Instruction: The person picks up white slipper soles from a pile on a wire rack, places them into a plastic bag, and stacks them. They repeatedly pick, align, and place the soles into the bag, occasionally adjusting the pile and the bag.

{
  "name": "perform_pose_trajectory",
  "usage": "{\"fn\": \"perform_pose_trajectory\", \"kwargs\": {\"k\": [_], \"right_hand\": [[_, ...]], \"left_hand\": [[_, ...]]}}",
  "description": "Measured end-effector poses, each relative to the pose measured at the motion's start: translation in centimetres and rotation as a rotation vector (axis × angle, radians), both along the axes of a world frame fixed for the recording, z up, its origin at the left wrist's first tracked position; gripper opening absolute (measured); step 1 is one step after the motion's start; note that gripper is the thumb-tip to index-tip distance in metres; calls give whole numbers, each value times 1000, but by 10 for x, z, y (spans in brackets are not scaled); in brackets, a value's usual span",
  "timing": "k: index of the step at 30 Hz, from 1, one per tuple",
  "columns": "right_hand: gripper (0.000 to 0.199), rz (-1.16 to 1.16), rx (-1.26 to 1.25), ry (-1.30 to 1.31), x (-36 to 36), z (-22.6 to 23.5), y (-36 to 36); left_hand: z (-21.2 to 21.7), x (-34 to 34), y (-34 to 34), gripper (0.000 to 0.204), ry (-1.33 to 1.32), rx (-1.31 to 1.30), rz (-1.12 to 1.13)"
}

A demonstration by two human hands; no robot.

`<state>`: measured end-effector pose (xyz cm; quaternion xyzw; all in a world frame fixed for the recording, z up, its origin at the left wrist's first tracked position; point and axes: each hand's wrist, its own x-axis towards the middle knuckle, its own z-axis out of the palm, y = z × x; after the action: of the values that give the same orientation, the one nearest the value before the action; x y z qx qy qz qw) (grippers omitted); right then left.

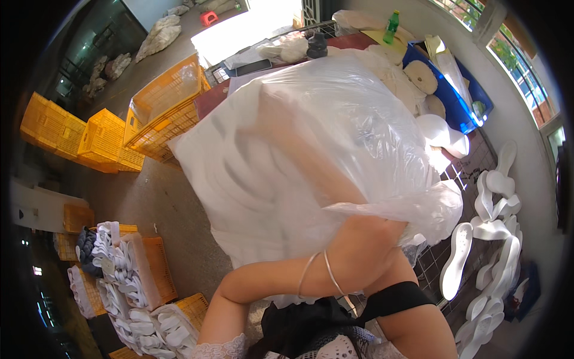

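A large translucent plastic bag (371, 113) fills the middle, spread over the table in front of me. My left hand (368, 245), with bangles at the wrist, is closed on the gathered edge of the bag at its near right side; its fingertips are partly hidden. Under it passes my right arm, with a black band near the elbow, reaching into the bag. Through the plastic my right hand (266, 116) shows hazily near the far left part of the bag, fingers seemingly apart and nothing visible in them.
White shoe soles (457, 260) lie on a wire rack at right. A blue crate (442, 90), a green bottle (391, 27) and a black object (317, 45) stand at the back. Yellow crates (110, 137) stand left; crates of white soles (140, 323) stand lower left.
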<state>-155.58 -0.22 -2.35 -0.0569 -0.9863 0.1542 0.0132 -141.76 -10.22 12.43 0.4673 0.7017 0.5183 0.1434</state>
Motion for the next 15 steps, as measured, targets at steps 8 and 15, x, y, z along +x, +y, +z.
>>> {"fn": "perform_pose_trajectory", "kwargs": {"k": [8, 15], "right_hand": [[42, 787, -415, -239, 220, 40, 49], [42, -956, -346, 362, 483, -23, 276]], "left_hand": [[-40, -111, -12, 34, -420, -414, 161], [-50, -116, 250, 35, 466, -288, -311]]}}
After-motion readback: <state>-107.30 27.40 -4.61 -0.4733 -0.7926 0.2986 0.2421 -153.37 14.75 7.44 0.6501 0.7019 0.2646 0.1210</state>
